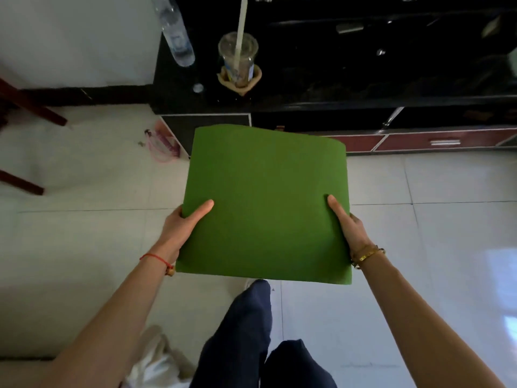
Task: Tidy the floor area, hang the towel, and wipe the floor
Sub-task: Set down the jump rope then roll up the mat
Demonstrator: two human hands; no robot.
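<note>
Green and flat, the square mat (265,203) is held level above the tiled floor (419,247), left hand (181,225) and right hand (349,228) gripping opposite side edges. It looks light, fairly stiff; edge holds suit it.

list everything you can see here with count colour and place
pad: 1, green, held flat above the floor, centre
bottle: 1, clear, on the black cabinet, top left
cup: 1, clear with a pale straw, on the cabinet
cabinet: 1, black with red drawer fronts, along the top
pink item: 1, on the floor by the cabinet corner; cannot tell what it is
chair legs: dark red, left edge
bag: 1, whitish, floor at bottom
floor: white tiles
legs: 2, navy trousers, bottom centre
left hand: grips the pad's left edge
right hand: grips the pad's right edge
</note>
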